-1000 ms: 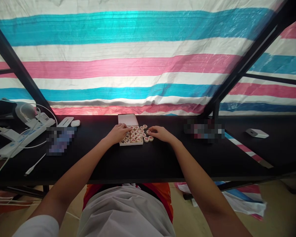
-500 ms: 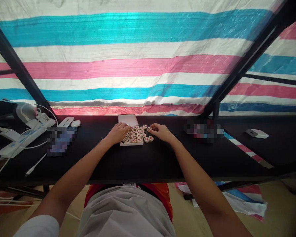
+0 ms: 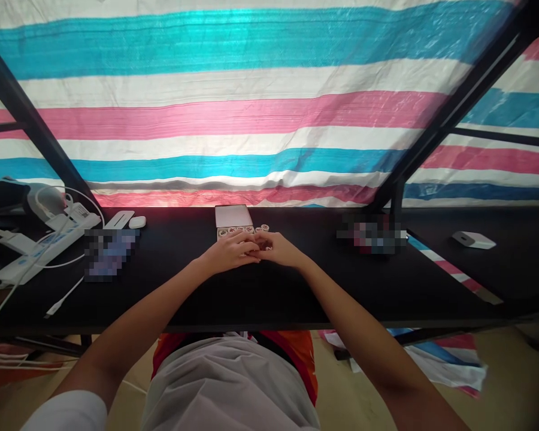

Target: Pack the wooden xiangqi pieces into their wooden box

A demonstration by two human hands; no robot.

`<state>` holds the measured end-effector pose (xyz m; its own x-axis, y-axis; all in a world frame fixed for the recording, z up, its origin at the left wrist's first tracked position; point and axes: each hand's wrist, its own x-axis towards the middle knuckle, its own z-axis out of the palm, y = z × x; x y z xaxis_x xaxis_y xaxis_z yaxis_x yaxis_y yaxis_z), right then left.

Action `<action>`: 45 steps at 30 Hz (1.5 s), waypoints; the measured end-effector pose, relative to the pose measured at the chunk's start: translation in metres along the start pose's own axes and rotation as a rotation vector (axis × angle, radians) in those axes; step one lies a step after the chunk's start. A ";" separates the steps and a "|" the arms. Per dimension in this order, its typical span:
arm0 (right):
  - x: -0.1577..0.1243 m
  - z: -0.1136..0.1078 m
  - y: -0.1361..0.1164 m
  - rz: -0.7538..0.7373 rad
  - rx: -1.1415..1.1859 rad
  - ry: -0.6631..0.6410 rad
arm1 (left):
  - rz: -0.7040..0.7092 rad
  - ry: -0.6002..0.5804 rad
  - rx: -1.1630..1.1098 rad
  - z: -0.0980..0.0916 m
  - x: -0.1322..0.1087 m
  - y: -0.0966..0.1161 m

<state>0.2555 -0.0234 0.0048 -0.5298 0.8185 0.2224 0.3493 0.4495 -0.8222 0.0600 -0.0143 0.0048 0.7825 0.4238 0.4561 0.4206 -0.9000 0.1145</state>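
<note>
A small white box [image 3: 232,215] with its lid raised at the back stands on the black table [image 3: 251,299]. Round xiangqi pieces [image 3: 236,230] with characters on them show in its back row; my left hand [image 3: 232,250] covers the rest of the box. The fingertips of my left hand meet those of my right hand [image 3: 281,250] at the box's right side. My right hand's fingers are curled together near the loose pieces, one of which [image 3: 265,228] shows behind them. What either hand's fingertips hold is hidden.
At the left lie a power strip [image 3: 49,248] with white cables, a blurred phone-like object [image 3: 111,254] and a small white case [image 3: 137,222]. A blurred dark item [image 3: 372,234] and a white adapter [image 3: 474,240] are at the right. Striped sheeting [image 3: 233,114] hangs behind.
My right hand has moved left and nearer to me, to my left hand. My left hand has shifted right and down over the box's front, and their fingertips now meet.
</note>
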 end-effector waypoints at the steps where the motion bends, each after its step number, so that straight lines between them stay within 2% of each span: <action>1: 0.000 -0.001 0.001 0.003 0.014 0.003 | -0.004 0.002 -0.015 0.000 0.000 -0.002; 9: 0.000 -0.007 0.005 0.030 -0.024 0.016 | -0.014 0.076 -0.183 0.008 -0.004 -0.013; 12: 0.000 -0.006 0.009 0.017 -0.031 0.012 | -0.026 0.076 -0.195 0.005 -0.004 -0.017; 15: 0.001 -0.010 0.016 0.033 -0.087 0.065 | -0.100 0.006 -0.081 -0.005 -0.004 -0.026; 19: 0.001 -0.024 0.033 0.094 -0.264 0.186 | -0.274 -0.139 0.035 -0.015 -0.008 -0.042; 22: 0.000 -0.036 0.047 0.147 -0.343 0.291 | -0.338 -0.215 0.021 -0.014 -0.011 -0.050; 24: -0.001 -0.042 0.054 0.177 -0.370 0.310 | -0.352 -0.223 0.003 -0.011 -0.011 -0.052; 30: -0.002 -0.045 0.064 0.258 -0.432 0.168 | -0.305 -0.228 -0.029 -0.005 -0.009 -0.052; 34: -0.003 -0.045 0.064 0.284 -0.422 0.141 | -0.299 -0.231 0.002 -0.005 -0.010 -0.050; 40: -0.008 -0.056 0.060 0.332 -0.293 0.097 | -0.341 -0.197 0.180 -0.007 -0.011 -0.043; 45: -0.014 -0.063 0.056 0.364 -0.139 -0.057 | -0.392 -0.136 0.303 -0.009 -0.011 -0.043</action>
<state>0.3309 0.0129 -0.0111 -0.3929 0.9137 -0.1037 0.6218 0.1809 -0.7620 0.0291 0.0192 0.0029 0.5840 0.7508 0.3087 0.7924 -0.6097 -0.0161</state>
